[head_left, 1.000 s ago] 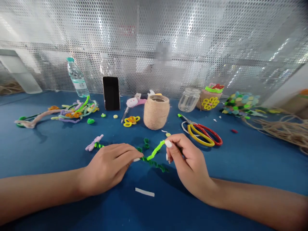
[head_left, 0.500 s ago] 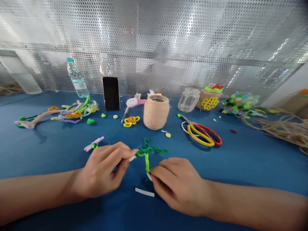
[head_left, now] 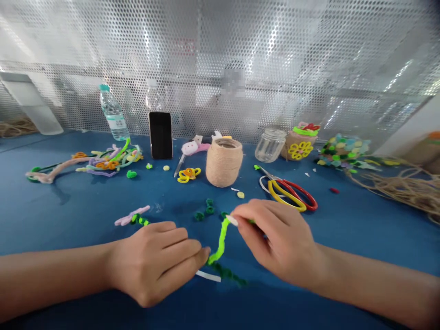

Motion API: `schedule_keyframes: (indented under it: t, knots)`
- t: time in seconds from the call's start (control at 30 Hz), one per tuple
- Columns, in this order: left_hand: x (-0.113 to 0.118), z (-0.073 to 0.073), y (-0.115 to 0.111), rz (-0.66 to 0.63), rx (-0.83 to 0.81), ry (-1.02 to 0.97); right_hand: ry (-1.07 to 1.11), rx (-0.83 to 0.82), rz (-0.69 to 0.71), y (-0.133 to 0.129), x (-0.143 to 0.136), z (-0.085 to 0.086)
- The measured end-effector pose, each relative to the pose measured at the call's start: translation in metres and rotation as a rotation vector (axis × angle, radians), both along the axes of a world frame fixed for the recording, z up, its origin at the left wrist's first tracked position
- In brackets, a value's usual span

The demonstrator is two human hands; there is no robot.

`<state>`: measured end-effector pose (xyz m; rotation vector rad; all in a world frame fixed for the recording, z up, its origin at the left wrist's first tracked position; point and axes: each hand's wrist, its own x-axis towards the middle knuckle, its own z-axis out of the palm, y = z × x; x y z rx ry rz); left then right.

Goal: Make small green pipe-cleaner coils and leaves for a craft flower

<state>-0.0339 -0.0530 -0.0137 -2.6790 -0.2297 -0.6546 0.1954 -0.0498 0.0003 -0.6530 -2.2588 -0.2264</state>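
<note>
My left hand (head_left: 161, 263) is closed, its thumb and fingertips pinching the lower end of a bright green pipe cleaner (head_left: 222, 238). My right hand (head_left: 275, 238) pinches the upper end of that same piece, which bends between the two hands. From under my left fingertips a dark green twisted pipe cleaner (head_left: 229, 274) sticks out to the right. Behind my left hand shows a lilac pipe-cleaner flower (head_left: 130, 217) with a twisted green stem; whether the hand holds that stem is hidden. Dark green curls (head_left: 209, 208) lie just beyond. A white strip (head_left: 209, 276) is partly covered by my left hand.
Scissors (head_left: 288, 190) lie beyond my right hand. Farther back stand a twine-wrapped jar (head_left: 224, 165), a glass jar (head_left: 270, 145), a phone (head_left: 161, 136) and a water bottle (head_left: 115, 114). Mixed pipe cleaners (head_left: 110, 160) pile at left; loose twine (head_left: 395, 188) lies right.
My right hand has moved up and right, drawing the bright green end away. My left hand has lowered and turned over. The dark green twisted piece now points down to the right.
</note>
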Motion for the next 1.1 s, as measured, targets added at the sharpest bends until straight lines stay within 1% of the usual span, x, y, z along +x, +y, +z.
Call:
schedule_keyframes:
  t: [0.07,0.1,0.17,0.2,0.27,0.33,0.4,0.53,0.6,0.7,0.77,0.8,0.83,0.93,1.03,1.1]
  knots:
    - [-0.001,-0.001,-0.005,-0.064,0.013,-0.051,0.016,-0.082,-0.027,0.008,0.0,-0.009]
    - [-0.002,-0.004,-0.007,-0.045,0.017,-0.121,-0.005,-0.101,-0.034,0.009,-0.001,-0.014]
    - [-0.003,-0.009,-0.011,0.045,0.022,-0.286,-0.097,-0.091,-0.028,0.008,-0.002,-0.022]
    - [-0.003,-0.011,-0.012,0.116,0.009,-0.355,-0.153,-0.065,-0.016,0.006,-0.002,-0.026]
    - [-0.003,-0.013,-0.011,0.172,0.001,-0.421,-0.244,0.03,0.034,-0.001,-0.003,-0.029]
    - [-0.004,-0.012,-0.006,0.216,-0.025,-0.44,-0.298,0.141,0.086,-0.01,-0.005,-0.029]
    - [-0.005,-0.009,0.001,0.252,-0.042,-0.431,-0.336,0.208,0.122,-0.019,-0.006,-0.025]
    - [-0.006,-0.005,0.009,0.213,0.068,-0.221,-0.394,0.23,0.091,-0.039,-0.007,-0.012]
    - [-0.004,-0.004,0.007,0.14,0.13,-0.085,-0.371,0.256,0.057,-0.045,-0.005,-0.001]
    - [0.002,0.002,0.001,-0.041,0.232,0.068,-0.298,0.279,0.021,-0.041,0.001,0.017]
    - [0.006,0.007,-0.004,-0.088,0.269,0.102,-0.254,0.272,0.003,-0.03,0.006,0.027]
    - [0.009,0.01,-0.006,-0.074,0.258,0.097,-0.231,0.258,-0.02,-0.025,0.008,0.031]
    - [0.011,0.012,-0.008,-0.035,0.22,0.084,-0.207,0.241,-0.04,-0.019,0.01,0.035]
    - [0.015,0.018,-0.01,0.145,0.052,-0.025,-0.143,0.223,-0.077,-0.011,0.016,0.048]
    - [0.02,0.023,-0.008,0.256,-0.125,-0.24,-0.163,0.213,-0.057,-0.016,0.024,0.063]
    - [0.024,0.029,-0.007,0.295,-0.253,-0.377,-0.253,0.216,-0.039,-0.027,0.03,0.074]
